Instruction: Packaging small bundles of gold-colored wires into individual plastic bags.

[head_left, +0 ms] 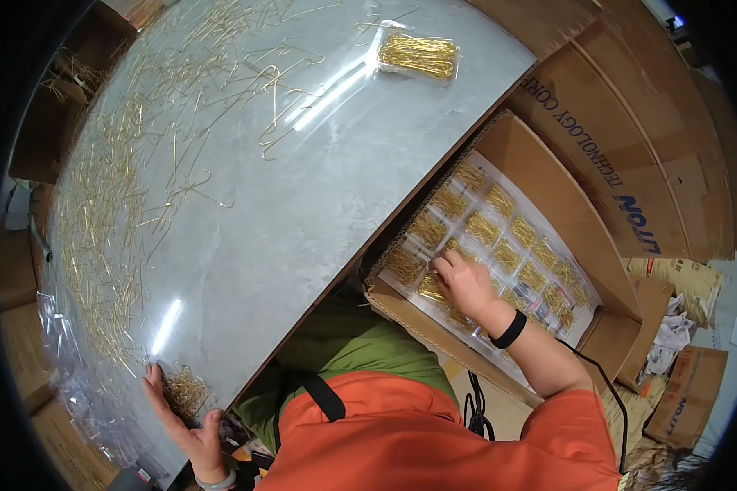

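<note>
My left hand rests at the table's near-left edge, fingers stretched and thumb apart. It cups loosely around a small heap of gold wire hooks. Over on the right, my right hand reaches into an open cardboard box. Its fingers are bent and pressed together among clear packs of gold wire hooks, which sit in rows on a white sheet; what the fingertips grip is hidden. One filled clear pack lies on the far part of the grey table.
Loose gold hooks spread along the table's left and far sides. Clear plastic pieces pile up at the lower left rim. Large cardboard cartons stand behind the open box. A black cable runs beside my right arm.
</note>
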Demonstrator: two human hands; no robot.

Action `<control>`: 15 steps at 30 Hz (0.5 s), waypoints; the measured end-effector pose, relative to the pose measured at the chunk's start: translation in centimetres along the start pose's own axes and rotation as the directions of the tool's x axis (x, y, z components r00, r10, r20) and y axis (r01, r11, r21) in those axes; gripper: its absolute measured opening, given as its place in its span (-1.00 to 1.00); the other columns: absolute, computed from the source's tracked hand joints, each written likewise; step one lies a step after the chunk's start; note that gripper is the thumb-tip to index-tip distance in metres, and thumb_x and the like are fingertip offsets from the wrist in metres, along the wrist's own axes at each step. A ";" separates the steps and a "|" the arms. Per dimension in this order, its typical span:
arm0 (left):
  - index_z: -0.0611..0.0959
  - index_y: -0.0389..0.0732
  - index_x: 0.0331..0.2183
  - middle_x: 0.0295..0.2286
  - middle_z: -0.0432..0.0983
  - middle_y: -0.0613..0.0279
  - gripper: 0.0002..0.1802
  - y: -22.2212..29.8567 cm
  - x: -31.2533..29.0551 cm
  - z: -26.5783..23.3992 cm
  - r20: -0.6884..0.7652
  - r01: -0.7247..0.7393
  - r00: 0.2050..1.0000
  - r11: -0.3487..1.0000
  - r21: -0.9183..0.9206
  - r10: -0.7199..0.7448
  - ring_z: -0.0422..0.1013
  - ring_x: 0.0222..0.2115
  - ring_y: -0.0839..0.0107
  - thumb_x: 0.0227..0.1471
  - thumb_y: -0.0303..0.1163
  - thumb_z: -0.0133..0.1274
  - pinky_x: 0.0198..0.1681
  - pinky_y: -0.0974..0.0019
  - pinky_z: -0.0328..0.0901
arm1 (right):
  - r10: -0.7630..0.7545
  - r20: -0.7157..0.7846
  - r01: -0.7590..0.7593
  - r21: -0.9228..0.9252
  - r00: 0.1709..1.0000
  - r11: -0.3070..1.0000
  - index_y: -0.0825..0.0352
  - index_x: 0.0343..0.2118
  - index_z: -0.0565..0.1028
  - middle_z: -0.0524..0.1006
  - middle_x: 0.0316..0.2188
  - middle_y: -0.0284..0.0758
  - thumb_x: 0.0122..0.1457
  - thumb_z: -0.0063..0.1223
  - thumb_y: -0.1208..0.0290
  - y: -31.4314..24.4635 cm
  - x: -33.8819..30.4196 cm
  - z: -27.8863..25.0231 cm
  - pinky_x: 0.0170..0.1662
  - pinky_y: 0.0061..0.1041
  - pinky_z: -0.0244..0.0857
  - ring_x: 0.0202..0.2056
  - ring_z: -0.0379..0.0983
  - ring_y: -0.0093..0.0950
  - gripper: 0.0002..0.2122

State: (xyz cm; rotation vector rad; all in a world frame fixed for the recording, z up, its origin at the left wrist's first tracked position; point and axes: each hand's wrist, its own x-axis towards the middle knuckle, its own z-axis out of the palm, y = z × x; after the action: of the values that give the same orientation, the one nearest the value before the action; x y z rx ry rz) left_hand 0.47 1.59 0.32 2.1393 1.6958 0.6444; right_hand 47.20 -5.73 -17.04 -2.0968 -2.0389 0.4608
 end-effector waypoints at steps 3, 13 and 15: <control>0.01 -0.36 0.36 0.27 0.16 -0.21 0.24 0.1 0.1 0.0 0.006 -0.003 1.000 1.000 0.015 0.003 0.07 0.32 -0.05 -0.01 0.23 0.22 0.37 -0.02 -0.10 | 0.033 0.022 -0.033 -0.021 0.999 0.999 0.25 -0.25 0.44 0.44 -0.36 -0.22 0.10 0.15 0.46 0.1 -0.7 0.7 -0.43 -0.21 0.41 -0.43 0.53 -0.20 -0.83; 0.02 -0.36 0.36 0.27 0.15 -0.23 0.24 -0.1 0.1 -0.1 0.019 -0.007 1.000 1.000 0.022 0.006 0.05 0.33 -0.04 -0.01 0.24 0.22 0.37 -0.01 -0.10 | 0.078 0.048 -0.078 -0.009 0.996 0.997 0.25 -0.23 0.46 0.44 -0.36 -0.21 0.11 0.11 0.47 0.1 -1.5 0.7 -0.45 -0.23 0.40 -0.42 0.52 -0.19 -0.83; 0.02 -0.36 0.36 0.27 0.15 -0.23 0.24 -0.2 0.1 -0.2 0.022 -0.016 1.000 0.999 0.029 0.015 0.05 0.33 -0.05 -0.01 0.24 0.22 0.37 -0.01 -0.10 | 0.087 0.016 -0.088 0.023 0.996 0.996 0.25 -0.23 0.47 0.44 -0.35 -0.21 0.09 0.14 0.43 0.0 -1.5 0.5 -0.45 -0.24 0.41 -0.42 0.52 -0.19 -0.82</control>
State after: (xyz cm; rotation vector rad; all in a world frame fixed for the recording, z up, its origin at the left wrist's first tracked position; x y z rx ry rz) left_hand 0.18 1.69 0.36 2.1736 1.6885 0.6024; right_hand 47.02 -7.31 -17.39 -2.1817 -1.9455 0.5133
